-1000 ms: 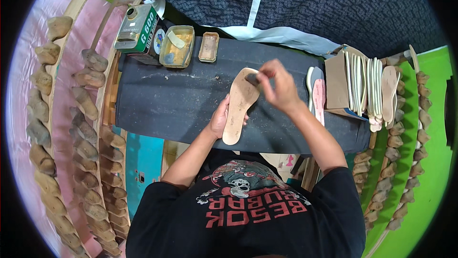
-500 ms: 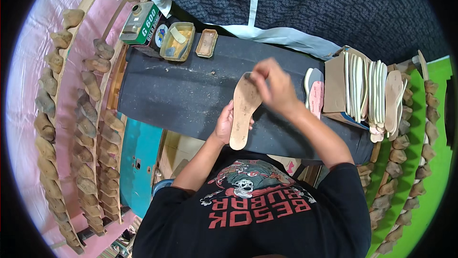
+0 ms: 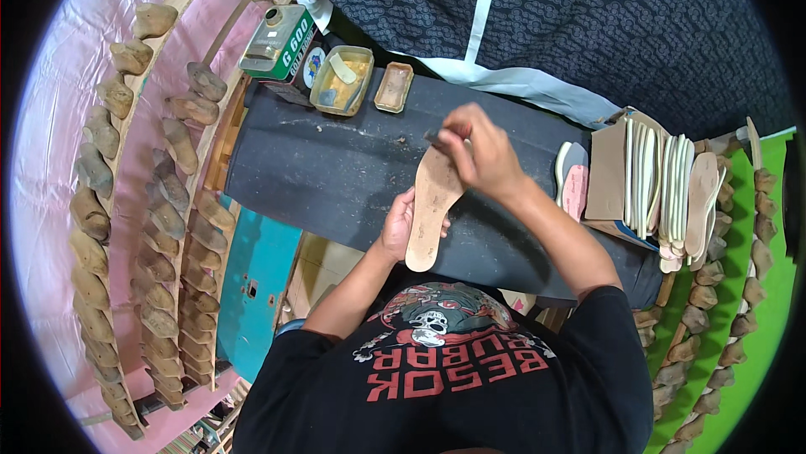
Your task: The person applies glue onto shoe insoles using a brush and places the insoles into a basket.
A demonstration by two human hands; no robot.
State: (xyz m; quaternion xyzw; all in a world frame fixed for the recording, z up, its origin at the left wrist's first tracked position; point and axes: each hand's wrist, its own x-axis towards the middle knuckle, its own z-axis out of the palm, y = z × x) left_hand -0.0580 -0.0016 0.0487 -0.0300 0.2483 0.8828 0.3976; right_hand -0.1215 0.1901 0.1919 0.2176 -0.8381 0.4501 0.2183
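Observation:
A tan, sole-shaped insole [image 3: 431, 211] is held in my left hand [image 3: 399, 224], its wide end pointing away from me and its narrow heel end toward me. My left fingers wrap its left edge and show again at the right edge. Over the wide end is my right hand [image 3: 483, 152], closed in a pinch on a small, dark, flat piece [image 3: 432, 137]. The piece's exact kind does not show. Part of the insole's wide end lies hidden behind my right fingers.
On the black-covered table [image 3: 294, 177] stand a green-and-black metal can [image 3: 281, 44], a yellowish tub [image 3: 369, 64] with flat pieces inside, and a small tan tray [image 3: 393, 87]. At right are loose insoles [image 3: 574, 190] and a cardboard box [image 3: 604, 173] packed with more. Racks of wooden shoe lasts [image 3: 101, 131] flank both sides.
The view has shifted, so the table's things sit lower and farther right. My right hand stays at the insole's wide end, and the dark piece now shows beyond its fingertips. My left hand keeps its hold.

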